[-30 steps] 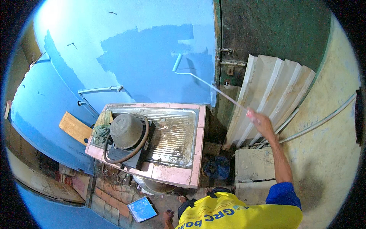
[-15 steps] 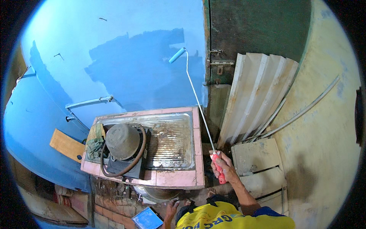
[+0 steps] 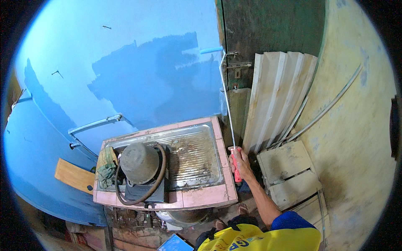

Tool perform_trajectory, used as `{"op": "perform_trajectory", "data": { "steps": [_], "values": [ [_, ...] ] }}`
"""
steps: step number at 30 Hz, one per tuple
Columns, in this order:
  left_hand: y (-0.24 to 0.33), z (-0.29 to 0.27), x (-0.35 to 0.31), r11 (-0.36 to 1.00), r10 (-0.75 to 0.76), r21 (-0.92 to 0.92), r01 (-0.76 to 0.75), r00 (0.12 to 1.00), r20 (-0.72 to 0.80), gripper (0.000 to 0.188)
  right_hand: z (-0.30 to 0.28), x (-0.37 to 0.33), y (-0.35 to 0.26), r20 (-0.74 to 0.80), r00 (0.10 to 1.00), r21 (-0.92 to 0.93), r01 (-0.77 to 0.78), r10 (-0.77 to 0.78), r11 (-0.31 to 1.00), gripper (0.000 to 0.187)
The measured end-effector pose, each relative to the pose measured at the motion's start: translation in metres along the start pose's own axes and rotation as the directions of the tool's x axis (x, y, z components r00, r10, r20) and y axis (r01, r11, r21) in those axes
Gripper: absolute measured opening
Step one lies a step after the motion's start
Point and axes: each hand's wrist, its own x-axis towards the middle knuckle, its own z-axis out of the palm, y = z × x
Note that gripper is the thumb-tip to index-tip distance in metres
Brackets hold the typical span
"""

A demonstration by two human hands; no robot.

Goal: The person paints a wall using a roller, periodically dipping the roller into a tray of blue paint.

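Note:
My right hand [image 3: 241, 162] is closed round the red handle [image 3: 237, 175] of a long paint roller. Its thin white rod [image 3: 227, 98] rises to a light-blue roller sleeve [image 3: 211, 50], which lies level at the right edge of the blue wall [image 3: 138, 25], beside the door frame. Whether the sleeve touches the wall I cannot tell. A darker blue painted patch [image 3: 134, 75] spreads across the wall below and left of it. At the bottom edge, a blue paint tray [image 3: 175, 243] shows in part. My left hand is out of sight.
A pink-tiled counter with a metal sink [image 3: 194, 161] holds a stove [image 3: 146, 193], an upturned grey pot [image 3: 139, 163] and a brown hose. Right of it stand a dark green door [image 3: 272, 25], leaning corrugated sheets [image 3: 278, 100], a long pipe [image 3: 335, 106] and pale panels [image 3: 289, 167].
The roller sleeve has shifted right toward the door frame and turned nearly level. My right hand has risen with the handle. My left hand has left the picture, and the view has tilted slightly.

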Motion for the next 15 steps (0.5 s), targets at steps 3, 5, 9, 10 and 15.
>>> {"op": "perform_trajectory", "data": {
  "steps": [3, 5, 9, 10, 15],
  "values": [
    [0.009, -0.003, 0.006, 1.000, -0.014, 0.000, 0.014, 1.000, -0.001, 0.022, -0.003, 0.017, 0.003, -0.014, 1.000, 0.034, 0.004, -0.004, 0.999, 0.041],
    [0.015, -0.006, 0.009, 1.000, -0.019, 0.005, 0.019, 1.000, -0.001, 0.022, -0.008, 0.030, 0.011, -0.018, 1.000, 0.010, 0.009, -0.008, 1.000, 0.043],
    [0.024, -0.008, 0.015, 1.000, -0.026, 0.017, 0.026, 1.000, 0.002, 0.023, -0.012, 0.051, 0.023, -0.026, 1.000, 0.012, 0.003, -0.003, 1.000, 0.044],
    [0.025, -0.008, 0.016, 0.999, -0.029, 0.021, 0.029, 1.000, 0.002, 0.023, -0.012, 0.054, 0.027, -0.035, 0.999, 0.019, 0.004, -0.003, 1.000, 0.046],
    [0.035, -0.007, 0.025, 0.999, -0.037, 0.036, 0.037, 0.999, 0.005, 0.023, -0.019, 0.069, 0.042, -0.013, 1.000, 0.008, 0.010, -0.010, 1.000, 0.049]
  ]
}}
